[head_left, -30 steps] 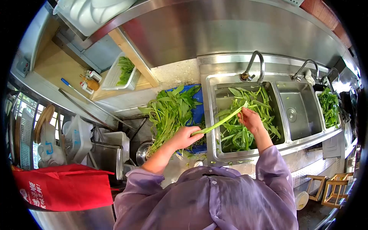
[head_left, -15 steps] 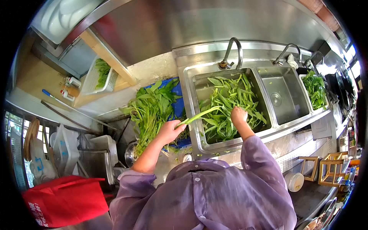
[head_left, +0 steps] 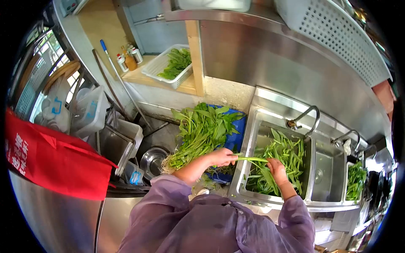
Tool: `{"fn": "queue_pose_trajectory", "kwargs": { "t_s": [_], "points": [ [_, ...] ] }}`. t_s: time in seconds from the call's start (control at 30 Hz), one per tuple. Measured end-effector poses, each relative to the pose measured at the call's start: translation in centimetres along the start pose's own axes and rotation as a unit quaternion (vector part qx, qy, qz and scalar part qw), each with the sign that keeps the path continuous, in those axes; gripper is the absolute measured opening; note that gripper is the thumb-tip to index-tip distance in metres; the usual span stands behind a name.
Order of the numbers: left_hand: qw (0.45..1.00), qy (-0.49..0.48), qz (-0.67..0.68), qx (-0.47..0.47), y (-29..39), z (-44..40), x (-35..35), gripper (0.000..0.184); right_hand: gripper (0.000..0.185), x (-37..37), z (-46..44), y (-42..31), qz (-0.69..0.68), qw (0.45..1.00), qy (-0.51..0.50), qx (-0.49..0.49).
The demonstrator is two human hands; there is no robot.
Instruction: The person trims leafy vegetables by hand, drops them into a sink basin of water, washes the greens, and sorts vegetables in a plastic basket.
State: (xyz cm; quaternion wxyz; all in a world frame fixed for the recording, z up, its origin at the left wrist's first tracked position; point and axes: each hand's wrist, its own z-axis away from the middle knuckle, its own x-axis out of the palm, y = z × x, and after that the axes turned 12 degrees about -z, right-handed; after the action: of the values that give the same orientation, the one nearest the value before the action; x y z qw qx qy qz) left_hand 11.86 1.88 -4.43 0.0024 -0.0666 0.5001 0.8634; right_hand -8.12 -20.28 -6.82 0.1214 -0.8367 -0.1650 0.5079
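Note:
A green leafy vegetable stalk stretches between my hands, over the near-left rim of the sink. My left hand is closed around its left end. The fingers of my right hand pinch the other end, above the left sink basin. Cut or broken greens fill much of that basin. Left of the sink, a large heap of long-stemmed greens with roots lies on a blue sheet or crate; which of these it is I cannot tell.
Curved taps stand behind the basins. A second basin and a container of greens are to the right. A white basket sits on the shelf. A metal bowl and a red bag are to the left.
The view has turned left, so the sink appears further right. My hands have come closer together, and the stalk between them shows a shorter length.

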Motion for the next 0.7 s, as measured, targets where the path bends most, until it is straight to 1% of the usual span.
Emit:
{"fn": "queue_pose_trajectory", "kwargs": {
  "t_s": [0.03, 0.07, 0.1, 0.13, 0.17, 0.2, 0.23, 0.27, 0.3, 0.33, 0.37, 0.4, 0.47, 0.5, 0.53, 0.57, 0.6, 0.63, 0.67, 0.7],
  "points": [
    [1.0, -0.009, 0.017, 0.011, -0.4, -0.3, 0.3, 0.03, 0.019, 0.0, -0.1, 0.2, -0.171, 0.972, -0.021, 0.162],
    [0.999, -0.02, 0.033, 0.021, -0.8, -0.7, 0.7, 0.029, 0.022, 0.0, 0.1, 0.8, -0.331, 0.888, -0.041, 0.317],
    [0.999, 0.004, 0.026, 0.046, -0.6, -1.0, 1.1, 0.03, 0.032, 1.3, 0.8, 3.8, -0.4, 0.874, -0.012, 0.276],
    [0.998, 0.004, 0.029, 0.048, -0.6, -1.1, 1.3, 0.03, 0.032, 1.2, 0.9, 4.9, -0.398, 0.875, -0.014, 0.276],
    [0.993, 0.063, -0.062, 0.078, -0.7, -1.2, 1.5, 0.03, 0.028, 0.9, 0.7, 5.8, -0.509, 0.783, 0.141, 0.328],
    [0.975, 0.123, -0.152, 0.107, -0.8, -1.2, 1.5, 0.031, 0.023, 0.5, 0.7, 6.9, -0.596, 0.655, 0.288, 0.364],
    [0.976, 0.123, -0.158, 0.084, -0.7, -0.7, 1.1, 0.034, 0.025, 0.7, 2.2, 10.9, -0.442, 0.77, 0.246, 0.39],
    [0.976, 0.122, -0.158, 0.085, -1.3, -0.8, 1.1, 0.034, 0.031, 1.2, 3.7, 14.0, -0.27, 0.853, 0.197, 0.401],
    [0.954, 0.156, -0.231, 0.106, -2.2, -1.1, 1.1, 0.035, 0.033, 0.8, 3.0, 12.0, 0.017, 0.924, 0.131, 0.358],
    [0.925, 0.191, -0.302, 0.13, -2.6, -1.4, 0.9, 0.036, 0.036, 0.1, 1.6, 9.1, 0.013, 0.937, 0.124, 0.326],
    [0.917, 0.18, -0.341, 0.101, -1.7, -0.8, 1.0, 0.038, 0.035, 0.1, -0.5, 6.5, -0.007, 0.953, 0.097, 0.288],
    [0.908, 0.18, -0.369, 0.088, -1.0, -0.5, 1.4, 0.036, 0.033, 0.4, -2.1, 4.1, -0.028, 0.965, 0.067, 0.252],
    [0.907, 0.17, -0.371, 0.102, -1.0, -1.1, 1.8, 0.032, 0.026, 1.2, -4.1, -0.2, -0.166, 0.969, -0.067, 0.169],
    [0.906, 0.192, -0.349, 0.142, -1.0, -1.1, 1.9, 0.027, 0.023, 1.4, -4.7, -1.9, -0.18, 0.963, -0.107, 0.167],
    [0.906, 0.192, -0.349, 0.143, -1.1, -1.0, 1.6, 0.027, 0.021, 1.5, -5.1, -3.1, -0.192, 0.956, -0.147, 0.166],
    [0.898, 0.188, -0.375, 0.136, -1.3, -0.8, 1.1, 0.025, 0.02, 1.5, -5.2, -3.5, -0.192, 0.959, -0.123, 0.167],
    [0.889, 0.184, -0.4, 0.127, -1.5, -0.5, 0.6, 0.023, 0.02, 1.3, -5.3, -3.5, -0.191, 0.959, -0.124, 0.168],
    [0.89, 0.163, -0.418, 0.075, -1.4, -0.1, 0.0, 0.021, 0.02, 1.1, -5.4, -3.4, -0.152, 0.968, -0.107, 0.168],
    [0.877, 0.162, -0.445, 0.079, -2.5, -0.2, -0.7, 0.021, 0.021, 0.9, -5.4, -3.5, -0.113, 0.975, -0.088, 0.171],
    [0.877, 0.161, -0.447, 0.079, -2.9, 0.2, -1.0, 0.021, 0.022, 0.2, -5.7, -4.1, -0.115, 0.976, -0.084, 0.164]
  ]
}}
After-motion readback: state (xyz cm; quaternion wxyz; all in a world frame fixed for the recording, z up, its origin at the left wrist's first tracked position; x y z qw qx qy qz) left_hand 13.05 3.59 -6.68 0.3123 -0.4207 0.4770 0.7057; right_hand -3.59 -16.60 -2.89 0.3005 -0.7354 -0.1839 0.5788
